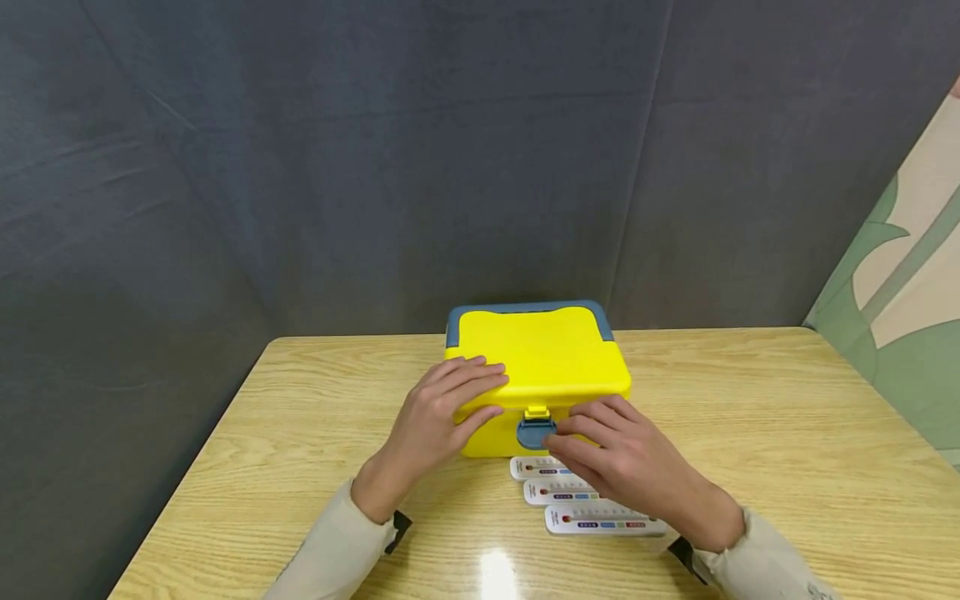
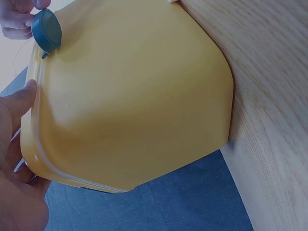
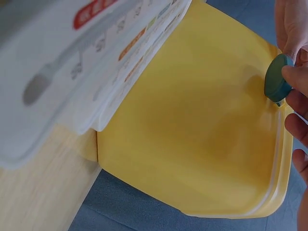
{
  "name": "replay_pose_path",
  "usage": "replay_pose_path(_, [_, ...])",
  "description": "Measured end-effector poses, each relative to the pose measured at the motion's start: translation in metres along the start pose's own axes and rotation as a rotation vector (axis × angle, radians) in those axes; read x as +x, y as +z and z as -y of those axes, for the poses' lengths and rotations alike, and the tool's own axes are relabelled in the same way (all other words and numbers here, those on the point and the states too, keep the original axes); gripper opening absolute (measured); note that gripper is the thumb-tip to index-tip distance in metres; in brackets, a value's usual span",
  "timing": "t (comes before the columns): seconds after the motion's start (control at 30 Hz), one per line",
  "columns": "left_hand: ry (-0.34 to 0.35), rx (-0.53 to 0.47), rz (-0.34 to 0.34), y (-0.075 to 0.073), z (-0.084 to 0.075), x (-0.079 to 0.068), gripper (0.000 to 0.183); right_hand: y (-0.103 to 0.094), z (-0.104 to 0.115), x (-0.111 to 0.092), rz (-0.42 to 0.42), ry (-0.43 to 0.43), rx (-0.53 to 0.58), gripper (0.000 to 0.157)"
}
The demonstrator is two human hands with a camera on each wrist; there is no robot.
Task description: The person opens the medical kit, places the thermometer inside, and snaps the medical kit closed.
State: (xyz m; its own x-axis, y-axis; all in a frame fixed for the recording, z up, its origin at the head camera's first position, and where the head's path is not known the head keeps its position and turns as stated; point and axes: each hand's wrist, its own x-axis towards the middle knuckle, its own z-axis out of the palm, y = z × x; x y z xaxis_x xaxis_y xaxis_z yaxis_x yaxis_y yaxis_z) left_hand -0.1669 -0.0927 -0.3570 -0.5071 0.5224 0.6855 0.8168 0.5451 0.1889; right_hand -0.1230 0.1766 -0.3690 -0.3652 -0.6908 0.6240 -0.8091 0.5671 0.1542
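Yellow box [image 1: 543, 354] — blue latch [image 1: 534, 434]

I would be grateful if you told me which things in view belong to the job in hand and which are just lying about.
In the job:
yellow box, touched on top
blue latch on its front, pinched

Apparently just lying about or backdrop:
three white thermometers, in front of the box, not held
dark curtain, behind the table
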Motion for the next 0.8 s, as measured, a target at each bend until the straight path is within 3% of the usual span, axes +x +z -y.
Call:
replay_pose_path(0.23, [0.010, 0.010, -0.004, 0.000, 0.000, 0.000, 0.044, 0.002, 0.000, -0.001, 0.019, 0.007, -0.008, 0.046])
replay_pose_path(0.47, [0.031, -0.042, -0.030, -0.002, 0.003, 0.000, 0.039, -0.001, -0.005, 0.001, -0.028, 0.015, 0.014, 0.037])
replay_pose_path(0.8, [0.042, -0.106, -0.058, -0.010, 0.009, 0.001, 0.027, -0.022, -0.024, -0.002, -0.086, 0.167, 0.031, 0.050])
